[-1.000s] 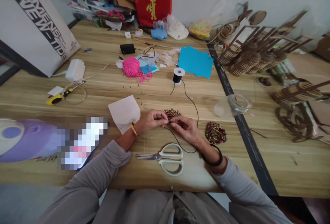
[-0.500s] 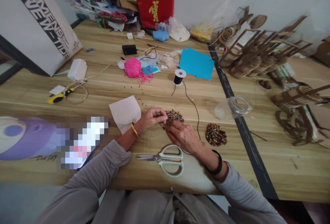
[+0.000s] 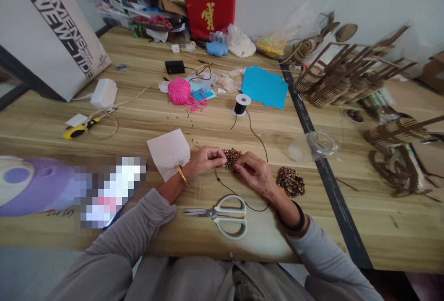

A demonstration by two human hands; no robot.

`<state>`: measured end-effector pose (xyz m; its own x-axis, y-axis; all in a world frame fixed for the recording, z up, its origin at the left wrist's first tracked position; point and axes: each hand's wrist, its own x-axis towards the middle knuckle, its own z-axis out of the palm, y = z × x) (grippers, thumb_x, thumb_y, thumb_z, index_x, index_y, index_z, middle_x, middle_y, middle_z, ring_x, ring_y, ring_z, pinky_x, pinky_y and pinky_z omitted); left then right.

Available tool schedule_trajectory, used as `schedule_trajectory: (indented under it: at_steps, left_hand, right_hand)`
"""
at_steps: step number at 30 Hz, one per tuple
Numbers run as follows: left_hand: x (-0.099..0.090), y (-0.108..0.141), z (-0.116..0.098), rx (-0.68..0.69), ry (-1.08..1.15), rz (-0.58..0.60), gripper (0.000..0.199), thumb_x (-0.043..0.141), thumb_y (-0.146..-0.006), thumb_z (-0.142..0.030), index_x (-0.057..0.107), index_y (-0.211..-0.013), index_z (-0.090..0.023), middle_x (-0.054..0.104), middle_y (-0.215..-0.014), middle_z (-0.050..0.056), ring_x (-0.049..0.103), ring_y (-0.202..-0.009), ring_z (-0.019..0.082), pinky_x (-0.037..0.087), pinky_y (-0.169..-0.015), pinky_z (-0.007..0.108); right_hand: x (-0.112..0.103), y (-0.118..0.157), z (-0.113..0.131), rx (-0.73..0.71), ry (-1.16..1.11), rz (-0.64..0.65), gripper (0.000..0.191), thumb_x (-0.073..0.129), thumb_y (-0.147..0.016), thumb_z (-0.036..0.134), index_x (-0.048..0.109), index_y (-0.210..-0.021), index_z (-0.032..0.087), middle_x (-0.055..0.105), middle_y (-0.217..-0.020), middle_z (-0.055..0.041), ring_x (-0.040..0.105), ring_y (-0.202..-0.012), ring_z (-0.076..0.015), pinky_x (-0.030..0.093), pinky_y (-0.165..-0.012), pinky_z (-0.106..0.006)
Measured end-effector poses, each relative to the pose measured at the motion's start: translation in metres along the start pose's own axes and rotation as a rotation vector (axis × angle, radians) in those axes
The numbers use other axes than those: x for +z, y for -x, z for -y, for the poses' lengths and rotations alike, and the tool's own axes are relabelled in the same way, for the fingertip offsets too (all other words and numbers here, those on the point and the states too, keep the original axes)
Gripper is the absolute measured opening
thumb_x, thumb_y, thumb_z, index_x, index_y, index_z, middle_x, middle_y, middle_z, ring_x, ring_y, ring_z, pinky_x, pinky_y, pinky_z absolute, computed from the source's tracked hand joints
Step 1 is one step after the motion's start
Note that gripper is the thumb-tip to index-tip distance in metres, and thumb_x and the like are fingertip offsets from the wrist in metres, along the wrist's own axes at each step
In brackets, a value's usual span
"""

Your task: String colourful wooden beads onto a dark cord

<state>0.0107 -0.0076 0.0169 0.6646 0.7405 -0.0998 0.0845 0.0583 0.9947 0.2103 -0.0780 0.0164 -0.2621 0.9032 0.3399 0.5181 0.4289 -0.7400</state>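
My left hand (image 3: 209,158) is closed in a pinch at the left edge of a pile of small multicoloured beads (image 3: 231,155). From its fingers a thin black cord (image 3: 227,186) hangs down, with a few beads on it near the hand. The cord loops past the scissors and back up to a black spool with white flanges (image 3: 242,104). At the pile's right edge, my right hand (image 3: 255,174) has its thumb and fingertips pressed together; anything between them is too small to make out. White-handled scissors (image 3: 230,216) lie below both hands.
A coil of strung beads (image 3: 290,182) lies right of my right hand. White paper (image 3: 169,150) sits by my left wrist, and a phone (image 3: 114,194) lies farther left. Pink yarn (image 3: 179,91), blue sheets (image 3: 264,87) and a clear jar (image 3: 314,145) are farther back.
My right hand has moved right and up, away from the cord below my left hand, to the beads' right edge. The beaded cord now shows. My left hand has barely moved.
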Motion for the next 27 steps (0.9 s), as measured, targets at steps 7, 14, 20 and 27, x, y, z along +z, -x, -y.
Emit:
schedule_trajectory:
  at_steps: [7,14,20,27]
  left_hand:
    - [0.000,-0.002,0.005,-0.013,0.001,-0.002,0.022,0.068,-0.073,-0.031,0.060,-0.072,-0.011,0.062,-0.065,0.001,0.055,-0.061,0.009,0.042,-0.060,0.021]
    - [0.000,-0.002,0.002,-0.013,0.006,0.005,0.020,0.067,-0.074,-0.029,0.060,-0.073,-0.011,0.062,-0.065,0.001,0.056,-0.062,0.009,0.043,-0.062,0.022]
    - [0.000,-0.002,0.002,-0.030,0.014,0.006,0.019,0.066,-0.074,-0.029,0.060,-0.073,-0.010,0.063,-0.066,0.002,0.057,-0.063,0.010,0.044,-0.064,0.022]
    - [0.000,-0.002,0.002,-0.045,-0.003,0.001,0.021,0.067,-0.073,-0.030,0.060,-0.073,-0.010,0.063,-0.066,0.002,0.057,-0.063,0.010,0.044,-0.063,0.022]
  right_hand:
    - [0.000,0.000,-0.006,-0.014,0.095,0.046,0.008,0.054,-0.085,0.019,0.062,-0.088,0.020,0.060,-0.082,-0.0052,0.056,-0.073,-0.0154,0.043,-0.064,-0.026]
    - [-0.010,0.001,0.003,-0.060,0.294,0.271,0.007,0.060,-0.078,0.015,0.059,-0.084,0.019,0.060,-0.077,-0.0018,0.054,-0.067,-0.0125,0.036,-0.061,-0.023]
    - [-0.017,0.000,0.004,-0.012,0.336,0.334,0.008,0.061,-0.077,0.014,0.057,-0.080,0.019,0.058,-0.069,0.0013,0.050,-0.061,-0.0108,0.031,-0.058,-0.022]
    - [-0.019,-0.002,-0.004,-0.006,0.253,0.339,0.003,0.059,-0.083,0.016,0.057,-0.082,0.018,0.058,-0.071,0.0012,0.051,-0.062,-0.0096,0.033,-0.058,-0.020]
